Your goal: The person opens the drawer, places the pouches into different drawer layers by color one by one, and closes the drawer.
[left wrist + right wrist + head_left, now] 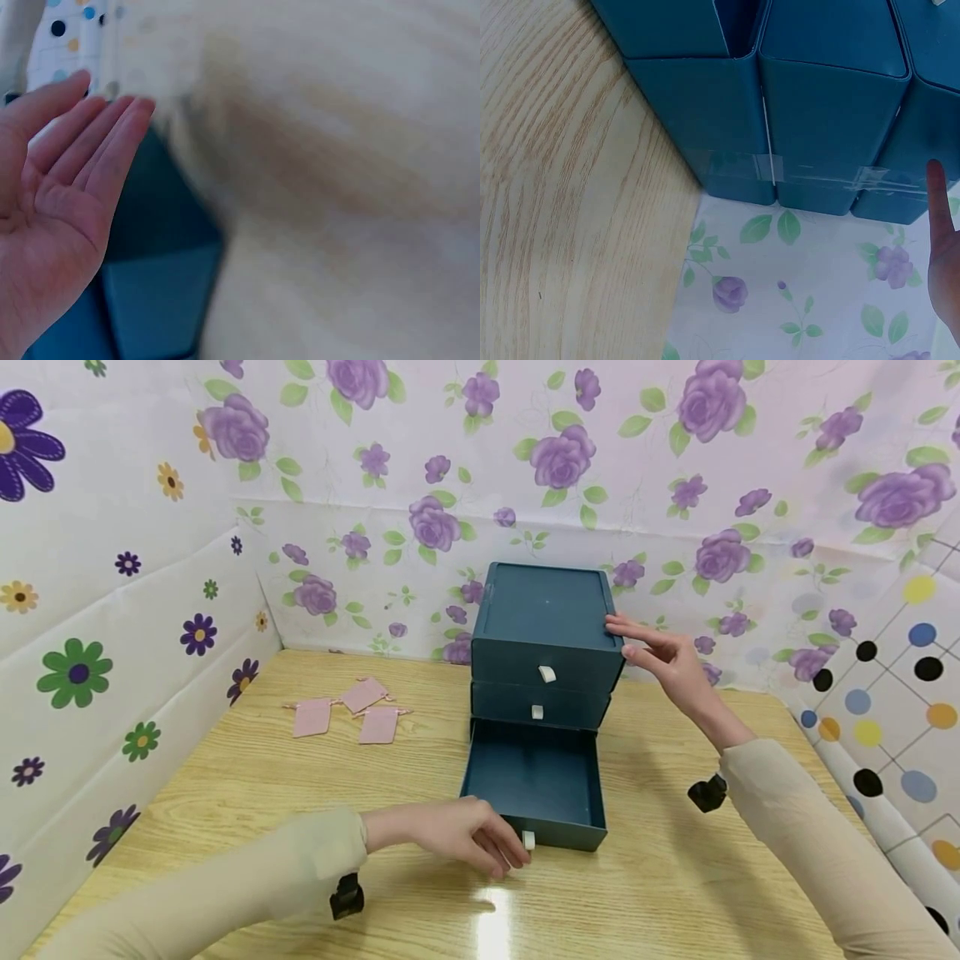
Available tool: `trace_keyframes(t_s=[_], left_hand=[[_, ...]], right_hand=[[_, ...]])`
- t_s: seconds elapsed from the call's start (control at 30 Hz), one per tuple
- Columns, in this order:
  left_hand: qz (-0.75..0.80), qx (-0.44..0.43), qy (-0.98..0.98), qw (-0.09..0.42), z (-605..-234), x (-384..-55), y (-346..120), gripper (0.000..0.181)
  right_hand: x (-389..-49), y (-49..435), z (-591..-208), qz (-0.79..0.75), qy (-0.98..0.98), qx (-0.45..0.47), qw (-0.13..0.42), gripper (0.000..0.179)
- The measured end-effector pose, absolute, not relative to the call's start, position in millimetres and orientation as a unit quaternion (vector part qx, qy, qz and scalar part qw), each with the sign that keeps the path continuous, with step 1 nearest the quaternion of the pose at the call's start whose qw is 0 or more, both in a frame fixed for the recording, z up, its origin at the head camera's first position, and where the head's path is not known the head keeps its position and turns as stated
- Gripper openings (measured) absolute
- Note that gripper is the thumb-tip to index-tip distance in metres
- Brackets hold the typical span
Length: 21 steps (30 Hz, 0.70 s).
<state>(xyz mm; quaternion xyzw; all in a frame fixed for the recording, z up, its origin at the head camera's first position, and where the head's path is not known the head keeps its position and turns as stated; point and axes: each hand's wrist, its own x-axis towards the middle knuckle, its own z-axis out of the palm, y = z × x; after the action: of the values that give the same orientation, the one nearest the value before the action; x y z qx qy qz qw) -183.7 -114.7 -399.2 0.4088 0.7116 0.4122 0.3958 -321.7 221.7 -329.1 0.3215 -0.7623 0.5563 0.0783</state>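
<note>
A dark blue drawer cabinet [547,602] stood upright on a wood-grain table [405,768], in front of a cloth printed with purple roses [637,485]. Its bottom drawer [570,836] was pulled out toward the person, while the 2 drawers above sat closed in their tiers.

The left hand [465,835] was at the front of the bottom drawer, its back facing up and its fingers relaxed and pointing down just beside the white knob [528,841]; whether a fingertip touched that knob could not be told. In the left wrist view its fingers were nearly straight, the thumb apart from them, and it gripped nothing.

The right hand [671,668] rested at the right edge of the cabinet's top, fingers stretched out rather than curled. In the right wrist view, clear tape [742,165] (shiny, and a little wrinkled) ran across the side walls of the 3 tiers.

To the left of the cabinet, 3 pink drawstring pouches [311,717] lay close together on the table, well apart from the hands. Pale sleeves [285,864] covered the arms, and a small black device [347,897] sat under each wrist.
</note>
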Motion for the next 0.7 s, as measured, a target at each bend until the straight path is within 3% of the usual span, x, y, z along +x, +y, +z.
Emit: trace_keyframes(t_s=[0.33,0.7], left_hand=[[0.433,0.461,0.678,0.374,-361,-218,-130,0.034],[0.438,0.396,0.764,0.262,-320,-250,-177,0.028]], right_hand=[[-322,222,-330,0.56,-0.76,0.322,0.073,0.037],[-322,222,-329,0.552,-0.764,0.323,0.083,0.036]])
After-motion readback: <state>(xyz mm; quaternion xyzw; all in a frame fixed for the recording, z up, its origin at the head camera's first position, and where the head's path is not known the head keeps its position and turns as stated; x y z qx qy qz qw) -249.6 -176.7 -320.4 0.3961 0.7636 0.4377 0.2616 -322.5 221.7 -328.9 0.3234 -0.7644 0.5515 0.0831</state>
